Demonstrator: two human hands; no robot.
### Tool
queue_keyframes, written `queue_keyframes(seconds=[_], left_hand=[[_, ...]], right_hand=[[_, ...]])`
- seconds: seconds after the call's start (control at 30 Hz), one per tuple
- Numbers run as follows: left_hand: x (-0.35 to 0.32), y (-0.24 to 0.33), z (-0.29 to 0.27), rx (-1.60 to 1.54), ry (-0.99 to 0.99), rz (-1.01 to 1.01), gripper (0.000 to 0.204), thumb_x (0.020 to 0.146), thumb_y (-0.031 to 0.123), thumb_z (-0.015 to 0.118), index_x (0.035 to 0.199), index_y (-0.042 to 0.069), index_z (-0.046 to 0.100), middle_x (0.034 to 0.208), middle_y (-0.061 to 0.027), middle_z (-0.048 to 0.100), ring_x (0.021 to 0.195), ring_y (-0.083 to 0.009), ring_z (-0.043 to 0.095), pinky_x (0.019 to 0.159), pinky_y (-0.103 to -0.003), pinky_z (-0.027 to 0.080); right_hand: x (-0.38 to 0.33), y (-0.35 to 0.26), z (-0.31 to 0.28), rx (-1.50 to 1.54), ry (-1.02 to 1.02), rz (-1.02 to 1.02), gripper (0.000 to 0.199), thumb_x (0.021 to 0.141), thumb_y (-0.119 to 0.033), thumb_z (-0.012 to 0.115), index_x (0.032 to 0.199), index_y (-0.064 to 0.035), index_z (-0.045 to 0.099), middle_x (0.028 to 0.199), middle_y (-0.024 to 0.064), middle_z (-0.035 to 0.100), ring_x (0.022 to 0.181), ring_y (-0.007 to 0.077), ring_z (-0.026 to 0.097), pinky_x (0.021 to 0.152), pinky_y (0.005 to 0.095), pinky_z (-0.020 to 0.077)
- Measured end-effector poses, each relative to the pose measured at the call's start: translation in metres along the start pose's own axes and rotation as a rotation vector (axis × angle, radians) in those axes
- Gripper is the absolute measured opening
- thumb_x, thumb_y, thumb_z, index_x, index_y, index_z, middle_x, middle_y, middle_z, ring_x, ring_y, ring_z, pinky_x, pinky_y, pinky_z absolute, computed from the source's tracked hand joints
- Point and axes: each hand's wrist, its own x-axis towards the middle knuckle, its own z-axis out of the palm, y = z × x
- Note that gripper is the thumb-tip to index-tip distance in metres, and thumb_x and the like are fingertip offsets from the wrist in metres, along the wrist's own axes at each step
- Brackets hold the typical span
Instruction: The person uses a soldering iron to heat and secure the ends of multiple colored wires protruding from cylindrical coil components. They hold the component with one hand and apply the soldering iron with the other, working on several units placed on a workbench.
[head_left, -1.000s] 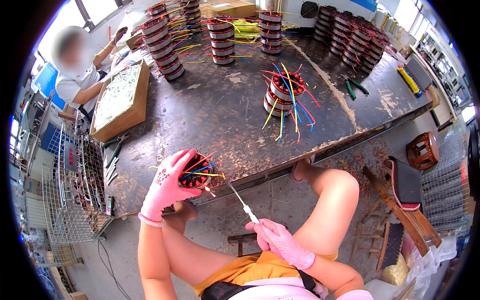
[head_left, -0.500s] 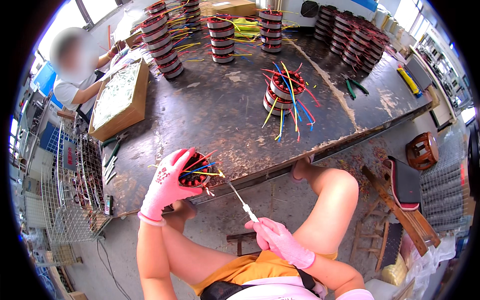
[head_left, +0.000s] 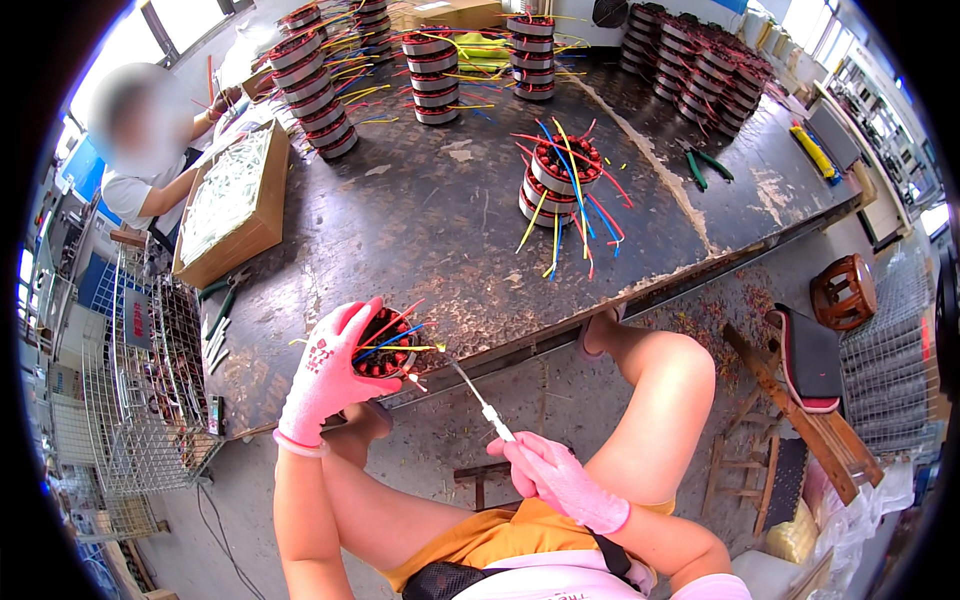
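Note:
My left hand (head_left: 335, 362), in a pink glove, grips a motor stator (head_left: 372, 340) with dark red windings at the table's near edge. Red, blue and yellow wires stick out of it to the right. In my right hand (head_left: 560, 478), also gloved in pink, is a slim rod-like tool (head_left: 492, 412), white near my fingers and grey toward its tip. That tip points at the yellow wire's end; whether they touch I cannot tell. Farther right, two stacked stators (head_left: 556, 185) with loose coloured wires stand on the table.
The dark worn table (head_left: 430, 235) bears stator stacks (head_left: 432, 80) at the back and more (head_left: 700, 75) at the back right. Green-handled pliers (head_left: 703, 168) lie at the right. A cardboard box (head_left: 262, 215) of white tubes stands left, beside a person (head_left: 145, 190). A wooden bench (head_left: 800, 410) is lower right.
The table's contents sit slightly farther left as the view shifts. The tool's tip and the yellow wire's end have moved only a little. Both hands keep their hold.

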Motion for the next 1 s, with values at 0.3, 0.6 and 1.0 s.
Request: queue_keyframes(seconds=[0.3, 0.6, 1.0], left_hand=[[0.0001, 0.001, 0.0006, 0.019, 0.003, -0.003, 0.093, 0.052, 0.019, 0.085, 0.136, 0.005, 0.047, 0.13, -0.0186, 0.049, 0.121, -0.0373, 0.049, 0.102, -0.042, 0.041], [-0.0005, -0.0006, 0.0022, -0.004, 0.028, 0.023, 0.092, 0.052, 0.019, 0.086, 0.135, 0.006, 0.048, 0.128, -0.0183, 0.051, 0.119, -0.0372, 0.049, 0.101, -0.042, 0.041], [-0.0009, -0.0001, 0.0009, 0.01, 0.007, 0.001, 0.095, 0.051, 0.02, 0.086, 0.136, 0.006, 0.047, 0.13, -0.0187, 0.05, 0.121, -0.0377, 0.049, 0.103, -0.043, 0.04]], right_hand=[[0.002, 0.0021, -0.0032, -0.029, -0.013, 0.02, 0.031, 0.101, -0.027, 0.046, 0.113, -0.0008, 0.059, 0.056, -0.0041, 0.04, 0.048, 0.0033, 0.032, 0.045, 0.0215, 0.0232], [0.0013, 0.0042, -0.0019, -0.014, 0.01, -0.004, 0.031, 0.101, -0.025, 0.045, 0.112, -0.0001, 0.059, 0.055, -0.0041, 0.041, 0.049, 0.0037, 0.032, 0.047, 0.0214, 0.025], [0.0002, 0.0007, -0.0002, -0.025, 0.017, -0.012, 0.03, 0.101, -0.025, 0.046, 0.111, -0.0003, 0.059, 0.055, -0.0043, 0.04, 0.05, 0.0038, 0.033, 0.047, 0.0216, 0.0256]])
